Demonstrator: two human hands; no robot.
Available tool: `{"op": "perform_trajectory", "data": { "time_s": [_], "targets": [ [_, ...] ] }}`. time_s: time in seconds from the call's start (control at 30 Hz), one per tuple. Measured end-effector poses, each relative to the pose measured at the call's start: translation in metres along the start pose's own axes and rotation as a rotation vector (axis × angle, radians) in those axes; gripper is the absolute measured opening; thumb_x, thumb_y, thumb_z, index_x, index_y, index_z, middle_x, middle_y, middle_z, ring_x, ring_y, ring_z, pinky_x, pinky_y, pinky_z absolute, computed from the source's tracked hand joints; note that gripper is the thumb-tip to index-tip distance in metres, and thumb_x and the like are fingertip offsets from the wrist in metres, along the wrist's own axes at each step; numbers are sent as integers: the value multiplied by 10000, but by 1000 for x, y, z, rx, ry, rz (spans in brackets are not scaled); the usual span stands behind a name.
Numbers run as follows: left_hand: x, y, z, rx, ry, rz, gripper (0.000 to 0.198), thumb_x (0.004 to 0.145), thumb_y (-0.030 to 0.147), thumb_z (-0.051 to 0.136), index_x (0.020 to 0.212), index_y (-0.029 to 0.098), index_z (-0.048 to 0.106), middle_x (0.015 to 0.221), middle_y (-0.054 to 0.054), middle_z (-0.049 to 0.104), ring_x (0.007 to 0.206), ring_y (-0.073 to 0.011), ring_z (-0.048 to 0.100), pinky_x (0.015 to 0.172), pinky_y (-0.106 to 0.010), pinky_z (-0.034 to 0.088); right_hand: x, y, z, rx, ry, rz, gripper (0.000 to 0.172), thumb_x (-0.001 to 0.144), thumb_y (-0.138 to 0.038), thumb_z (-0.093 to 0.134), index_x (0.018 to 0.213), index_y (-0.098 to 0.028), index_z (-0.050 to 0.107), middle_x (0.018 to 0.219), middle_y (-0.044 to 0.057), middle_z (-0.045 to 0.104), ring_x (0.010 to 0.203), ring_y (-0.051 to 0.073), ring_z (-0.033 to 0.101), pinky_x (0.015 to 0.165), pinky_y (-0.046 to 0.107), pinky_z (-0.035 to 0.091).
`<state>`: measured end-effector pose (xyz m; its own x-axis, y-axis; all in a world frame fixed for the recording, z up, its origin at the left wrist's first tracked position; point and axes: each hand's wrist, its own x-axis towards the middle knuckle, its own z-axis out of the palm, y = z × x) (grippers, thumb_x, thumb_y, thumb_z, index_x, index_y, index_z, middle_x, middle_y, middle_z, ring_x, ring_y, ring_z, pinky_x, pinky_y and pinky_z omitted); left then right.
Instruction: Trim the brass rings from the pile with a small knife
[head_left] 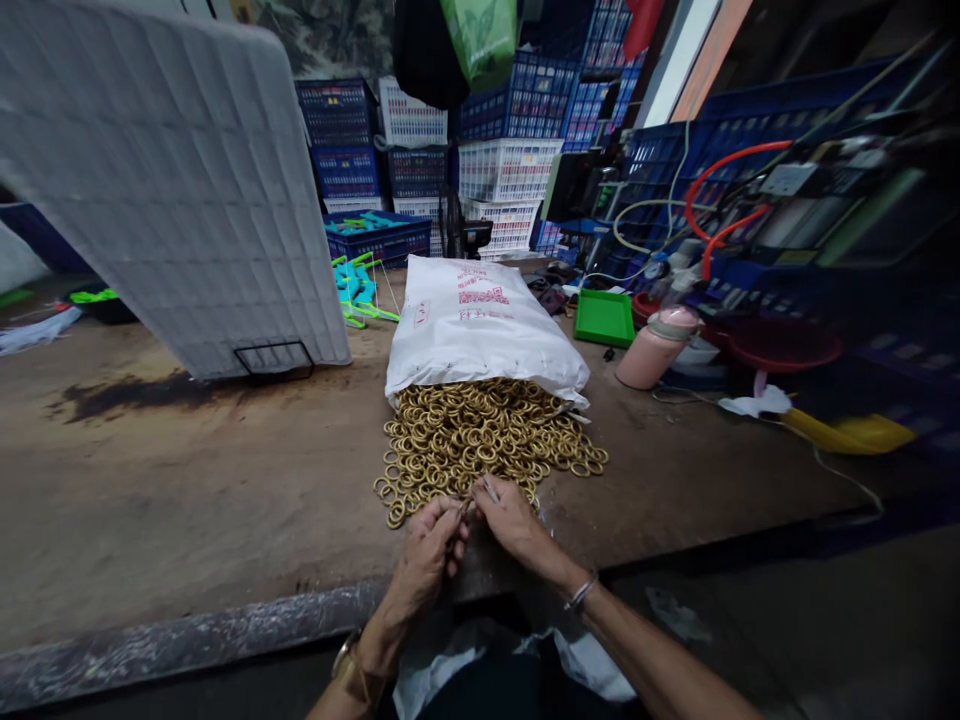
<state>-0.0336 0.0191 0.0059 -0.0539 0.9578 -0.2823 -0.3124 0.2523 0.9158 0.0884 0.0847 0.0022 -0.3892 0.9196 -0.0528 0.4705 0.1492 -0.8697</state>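
Observation:
Both of my hands meet over the near edge of a heap of brass-coloured rings (480, 440). My left hand (429, 548) is closed, its thumb and fingers pinching a small brass-coloured piece that looks like one of the rings, mostly covered by the fingertips. Closed beside it, my right hand (511, 515) has its fingertips at the same piece. A thin greyish thing shows at its fingers, too small to name. The rings spill from the open mouth of a white woven sack (480, 325) with red print, lying on the wooden table (247, 510).
A tall white ribbed panel (202, 200) stands at left on a black wire stand. Turquoise and green hangers (358, 288) lie behind. To the right are a green tray (604, 318), a pink bottle (656, 348) and a machine with red hoses (787, 205). Stacked crates (510, 170) fill the back.

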Motion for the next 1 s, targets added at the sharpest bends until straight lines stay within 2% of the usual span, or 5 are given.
{"op": "perform_trajectory", "data": {
  "time_s": [0.2, 0.4, 0.57, 0.77, 1.0],
  "targets": [
    [4, -8, -3, 2, 11, 35, 257, 760, 425, 522, 723, 172, 491, 563, 54, 489, 386, -41, 378, 327, -136, 250, -13, -1, -1, -446, -97, -232, 166, 683, -70, 395, 727, -185, 506, 655, 5, 565, 589, 118, 453, 560, 224, 251],
    [0, -6, -3, 87, 65, 60, 285, 747, 451, 528, 681, 177, 486, 488, 70, 459, 354, -43, 347, 332, -148, 253, -14, -3, 0, -604, -152, -224, 241, 675, -60, 391, 848, -176, 512, 719, 31, 597, 615, 132, 485, 560, 239, 232],
    [-13, 5, -1, 54, -8, 59, 283, 737, 442, 558, 678, 173, 493, 517, 56, 496, 369, -40, 374, 346, -144, 262, -9, 7, -5, -629, -132, -142, 199, 702, -78, 394, 837, -160, 515, 664, 29, 569, 580, 126, 459, 540, 238, 222],
    [-15, 9, 0, -214, -24, -1, 243, 715, 399, 600, 741, 185, 488, 586, 54, 527, 391, -40, 414, 324, -126, 252, -2, 0, 3, -162, -47, -53, 199, 806, -213, 349, 660, -176, 479, 600, -4, 507, 550, 102, 425, 528, 211, 281],
    [-9, 7, -3, -324, -27, -11, 241, 708, 373, 612, 719, 165, 489, 592, 27, 537, 406, -48, 419, 314, -131, 253, -10, -8, 16, 394, -329, 238, 337, 821, -453, 353, 638, -190, 456, 450, -71, 413, 349, 55, 238, 362, 192, 183]
  ]
}}
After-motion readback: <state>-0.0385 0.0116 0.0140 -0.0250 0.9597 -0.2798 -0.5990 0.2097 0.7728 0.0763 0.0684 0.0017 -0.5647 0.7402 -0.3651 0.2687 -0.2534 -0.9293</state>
